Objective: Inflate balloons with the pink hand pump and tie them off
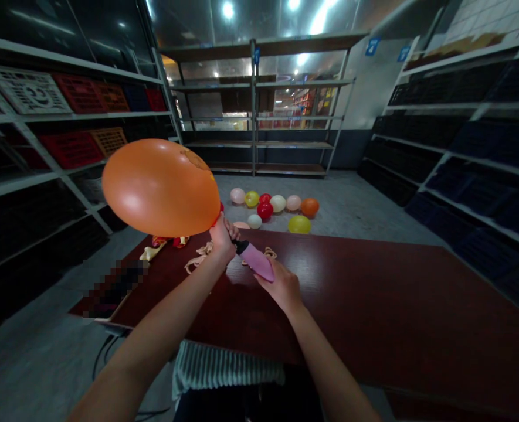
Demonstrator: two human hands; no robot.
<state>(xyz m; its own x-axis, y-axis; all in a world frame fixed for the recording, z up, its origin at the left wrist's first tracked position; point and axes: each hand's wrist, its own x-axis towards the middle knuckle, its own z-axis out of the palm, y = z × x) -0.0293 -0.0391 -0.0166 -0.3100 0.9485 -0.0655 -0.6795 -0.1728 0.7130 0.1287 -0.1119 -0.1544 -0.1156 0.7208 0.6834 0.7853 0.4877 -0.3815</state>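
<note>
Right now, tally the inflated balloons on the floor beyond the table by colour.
Pale pink balloons: 2
Yellow balloons: 2
Red balloons: 2
Cream balloons: 2
Orange balloon: 1
Peach balloon, partly hidden by the table: 1
Total: 10

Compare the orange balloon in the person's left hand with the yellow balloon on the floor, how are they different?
The orange balloon is held up in the left hand, while the yellow balloon lies on the grey floor. The orange balloon looks far larger than the yellow balloon, though it is also nearer the camera. Both are inflated and glossy.
</note>
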